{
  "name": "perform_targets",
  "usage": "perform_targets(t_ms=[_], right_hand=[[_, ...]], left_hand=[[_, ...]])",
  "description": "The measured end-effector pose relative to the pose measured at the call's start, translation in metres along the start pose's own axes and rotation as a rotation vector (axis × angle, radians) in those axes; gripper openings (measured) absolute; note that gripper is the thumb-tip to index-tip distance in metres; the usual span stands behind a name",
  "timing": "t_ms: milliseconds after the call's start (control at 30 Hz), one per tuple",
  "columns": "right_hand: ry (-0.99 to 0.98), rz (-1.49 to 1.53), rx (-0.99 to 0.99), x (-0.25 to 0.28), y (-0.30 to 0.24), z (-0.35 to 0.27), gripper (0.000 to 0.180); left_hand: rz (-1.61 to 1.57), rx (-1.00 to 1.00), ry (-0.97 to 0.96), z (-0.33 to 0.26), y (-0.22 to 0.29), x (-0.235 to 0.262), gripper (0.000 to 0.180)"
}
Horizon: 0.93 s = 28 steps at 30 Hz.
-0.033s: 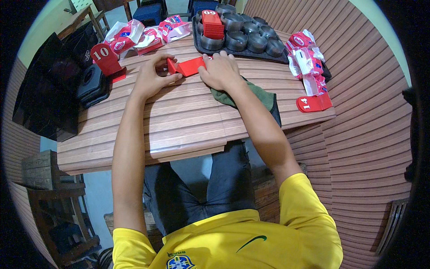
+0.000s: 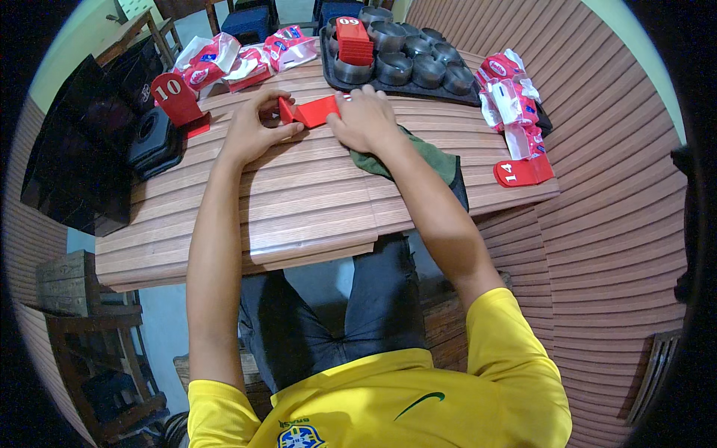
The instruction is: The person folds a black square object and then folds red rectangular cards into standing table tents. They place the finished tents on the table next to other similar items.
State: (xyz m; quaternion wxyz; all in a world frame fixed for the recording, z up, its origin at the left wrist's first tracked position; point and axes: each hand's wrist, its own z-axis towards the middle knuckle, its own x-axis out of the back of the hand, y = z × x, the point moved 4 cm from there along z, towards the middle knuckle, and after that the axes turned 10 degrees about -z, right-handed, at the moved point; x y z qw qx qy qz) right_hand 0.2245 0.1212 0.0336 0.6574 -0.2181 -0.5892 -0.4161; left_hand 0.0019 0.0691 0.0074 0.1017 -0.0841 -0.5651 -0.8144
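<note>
A red table number sign (image 2: 320,112), bent into an angle at its left end, lies on the wood-grain table between my hands. My left hand (image 2: 258,127) curves round the bent end, thumb on the near side and fingers on the far side. At the sign's other end my right hand (image 2: 364,119) holds it, with the fingers closed over a white mark there. Beneath my right wrist lies a dark green cloth (image 2: 441,162), partly covered by the forearm. Beyond the right hand, a stack of red number signs (image 2: 355,49) rests on round metal cups (image 2: 393,67) in a black tray (image 2: 427,92).
Red-and-white tissue packs (image 2: 209,60) sit at the far left, others (image 2: 515,101) along the right edge. One red sign (image 2: 176,98) stands by a black box (image 2: 153,142); another (image 2: 517,173) lies at the right corner. A ribbed wall (image 2: 597,194) borders the right side.
My right hand has shifted very slightly to the left along the sign. The left hand keeps its place.
</note>
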Motion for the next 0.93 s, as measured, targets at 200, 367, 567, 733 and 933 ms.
perform_targets(t_ms=[200,367,567,733,933], right_hand=[[0.107,0.057,0.193,0.003,-0.025,-0.002,0.057],[-0.047,-0.045,-0.069,0.004,0.010,0.000,0.061],[-0.062,-0.042,-0.114,0.004,0.021,-0.004,0.059],[-0.043,-0.027,-0.012,0.007,0.010,-0.006,0.058],[-0.086,-0.037,-0.108,0.007,0.022,-0.006,0.057]], left_hand=[[-0.082,0.029,-0.013,0.006,-0.004,0.002,0.066],[-0.006,-0.026,0.000,0.006,-0.003,0.002,0.066],[0.014,-0.002,-0.013,0.006,0.000,0.002,0.065],[-0.058,0.019,-0.005,0.006,0.000,0.001,0.065],[0.072,0.032,-0.014,0.005,0.004,0.004,0.065]])
